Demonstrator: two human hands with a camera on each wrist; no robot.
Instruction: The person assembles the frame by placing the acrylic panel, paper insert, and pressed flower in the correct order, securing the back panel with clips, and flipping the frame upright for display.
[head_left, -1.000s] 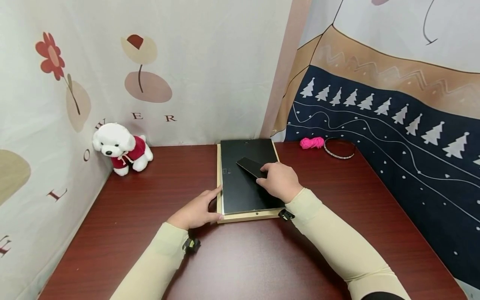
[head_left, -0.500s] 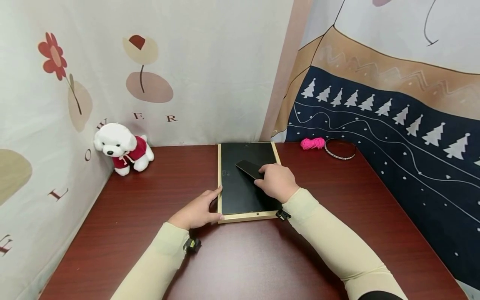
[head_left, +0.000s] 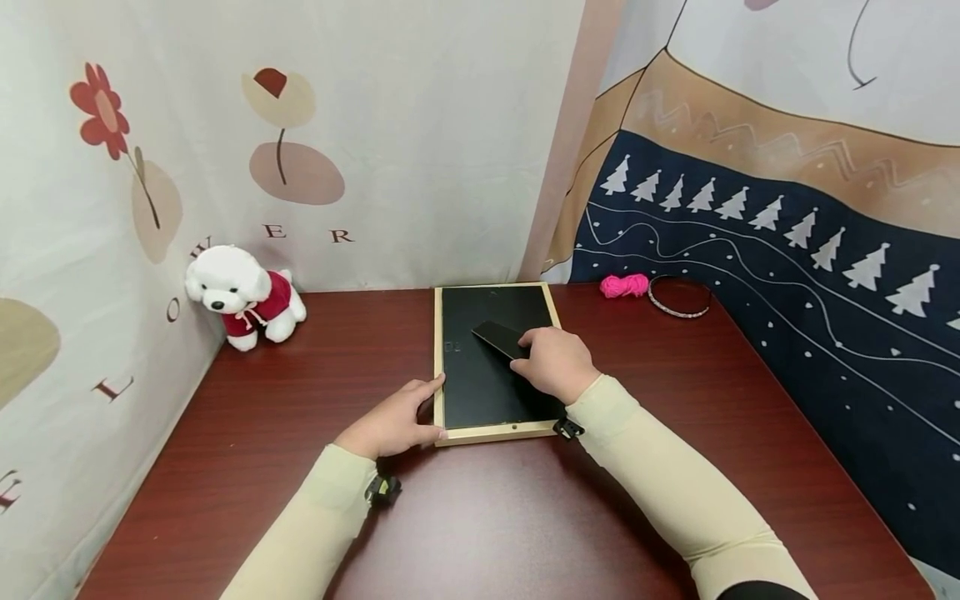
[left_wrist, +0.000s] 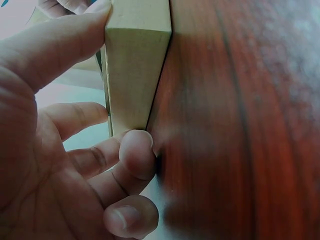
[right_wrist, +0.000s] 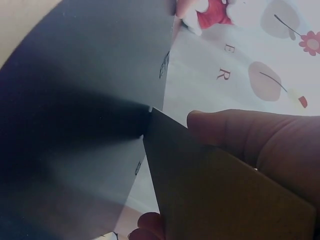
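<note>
A light wood picture frame (head_left: 438,333) lies face down on the table, its black backing board (head_left: 480,392) sitting within the rim on all visible sides. My right hand (head_left: 558,362) pinches the board's black stand leg (head_left: 497,336), which is lifted at an angle. In the right wrist view, the leg (right_wrist: 215,185) narrows to where it joins the board, with my thumb on one edge and fingertips on the other. At the near left corner my left hand (head_left: 393,421) holds the frame, thumb at its front edge. Its fingers bend along the side in the left wrist view.
A white plush dog (head_left: 247,296) in a red top sits at the back left. At the back right are a pink yarn bundle (head_left: 624,286) and a thin headband-like ring (head_left: 678,313). Printed curtains (head_left: 420,150) hang behind the brown table (head_left: 352,342).
The backing board, which overlapped the frame's far rim and left a pale strip at the left, has dropped inside the rim. My right hand has lowered slightly with it; my left stays put.
</note>
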